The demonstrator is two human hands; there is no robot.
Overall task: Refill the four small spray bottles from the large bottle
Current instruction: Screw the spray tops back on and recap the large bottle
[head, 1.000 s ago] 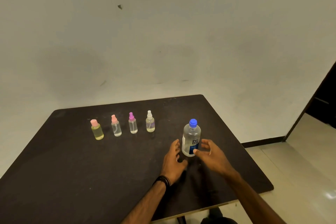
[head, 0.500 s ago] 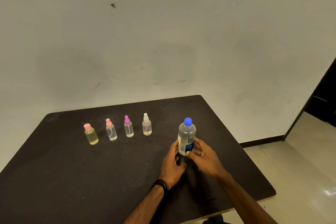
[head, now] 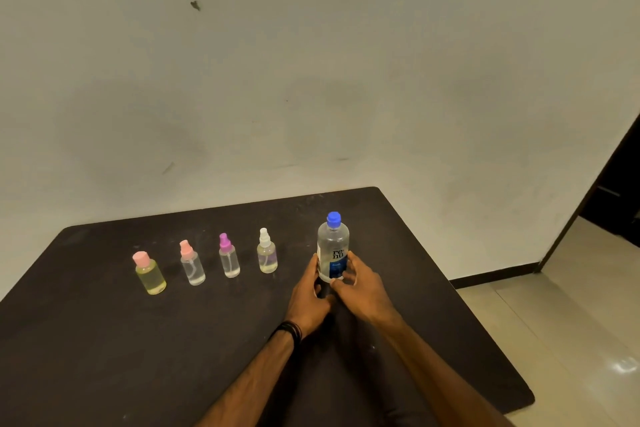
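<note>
Reaching in from the near edge of the dark desk (head: 104, 374), two bare forearms are meeting at the large bottle (head: 332, 246), which is standing upright right of centre with its blue cap (head: 334, 219) on. The left hand (head: 308, 295), a dark band (head: 289, 331) at its wrist, is curling round the bottle's left side, while the right hand (head: 360, 288) is wrapping the lower right, fingers lying across the blue label; the two-sided hold is probably steadying it for lifting or uncapping. Its base is sitting hidden behind the fingers, so whether it is resting on the desk is hard to tell. Waiting farther left in a row are the white-topped spray bottle (head: 266, 253), the purple-topped spray bottle (head: 228, 256), the pink-topped spray bottle (head: 191, 263) and a yellowish bottle with a flat pink cap (head: 150, 274), all closed, well apart, seemingly lined up for filling in turn. Their liquid levels are proving hard to read. A pale wall is rising beyond.
</note>
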